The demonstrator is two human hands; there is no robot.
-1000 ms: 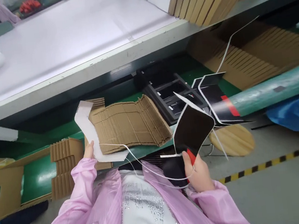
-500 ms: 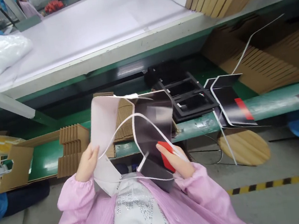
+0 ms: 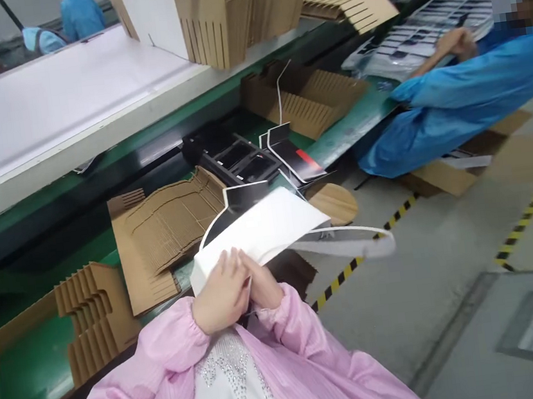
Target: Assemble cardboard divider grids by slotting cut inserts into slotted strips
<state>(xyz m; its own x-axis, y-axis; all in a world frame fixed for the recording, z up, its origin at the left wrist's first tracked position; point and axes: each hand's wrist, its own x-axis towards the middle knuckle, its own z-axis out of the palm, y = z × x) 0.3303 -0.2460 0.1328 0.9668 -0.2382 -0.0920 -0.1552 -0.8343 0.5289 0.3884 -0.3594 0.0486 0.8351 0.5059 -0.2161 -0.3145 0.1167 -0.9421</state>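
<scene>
A folded panel [image 3: 269, 222] with a bright white face is held in front of my chest. Behind it a black part [image 3: 246, 192] with a white edge shows, and a thin white strip [image 3: 365, 229] loops out to the right. My left hand [image 3: 222, 292] is closed on the panel's near edge, its fingers lying over the white face. Right beside it, touching it, my right hand [image 3: 263, 283] is closed on the same edge. The fingertips of both hands meet; part of the right fingers is hidden.
Slotted cardboard pieces [image 3: 173, 227] lie on the green conveyor [image 3: 35, 370]. Beyond are a black frame [image 3: 246, 156] and a black panel with a red patch [image 3: 293, 157]. A round wooden stool [image 3: 335, 203] stands below. At right, a co-worker in blue sleeves [image 3: 477, 96] works.
My hands have come together from opposite sides of the panel, which has turned from spread to folded, white face up. The view has swung right, bringing the co-worker into sight.
</scene>
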